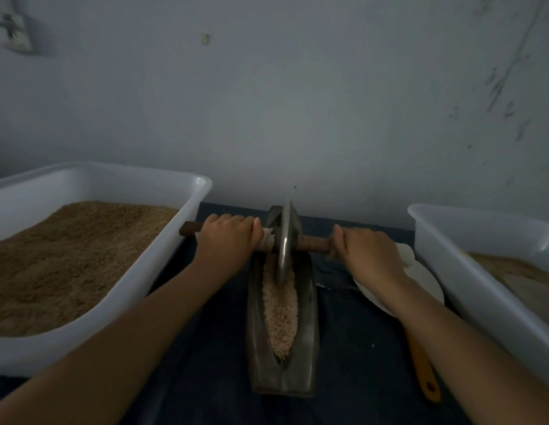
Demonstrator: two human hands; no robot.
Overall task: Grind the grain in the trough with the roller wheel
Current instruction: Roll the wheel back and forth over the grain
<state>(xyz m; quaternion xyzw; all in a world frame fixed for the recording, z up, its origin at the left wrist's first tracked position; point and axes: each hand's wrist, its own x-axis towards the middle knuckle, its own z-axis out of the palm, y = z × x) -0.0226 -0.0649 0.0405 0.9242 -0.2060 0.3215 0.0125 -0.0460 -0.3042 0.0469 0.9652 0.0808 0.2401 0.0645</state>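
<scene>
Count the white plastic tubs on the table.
2. One white tub stands left of the trough, heaped with brown ground grain. The other white tub stands to the right, cut off by the frame edge. More could lie outside the view.

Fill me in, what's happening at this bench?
A person is grinding grain in a narrow metal trough with a roller wheel. The left hand and right hand each grip one end of the wooden axle. The wheel sits toward the trough's far end. White tubs flank it: the left tub heaped with brown meal, the right tub less full.
</scene>
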